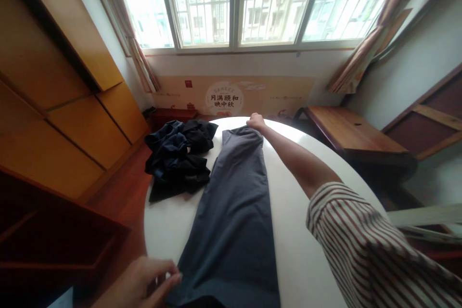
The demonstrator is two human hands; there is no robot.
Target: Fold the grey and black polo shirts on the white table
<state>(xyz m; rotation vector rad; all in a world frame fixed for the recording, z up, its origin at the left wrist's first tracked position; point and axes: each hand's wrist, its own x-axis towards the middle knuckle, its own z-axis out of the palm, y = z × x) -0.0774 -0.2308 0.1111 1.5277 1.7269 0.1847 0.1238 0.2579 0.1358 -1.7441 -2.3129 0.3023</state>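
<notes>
Lengthwise on the white bench [298,240], one grey garment [240,202], long axis running from the right grip [256,121], pinched on its far edge, back toward the left grip [142,279], curled beside its near-left edge, hold on cloth indeterminable.

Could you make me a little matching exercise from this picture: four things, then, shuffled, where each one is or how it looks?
1. right hand
2. left hand
3. dark clothes
4. long garment

A. crumpled in a heap
B. gray, laid out lengthwise on the table
C. at the garment's far end
D. by the garment's near left edge

Pairs: 1-C; 2-D; 3-A; 4-B
</notes>
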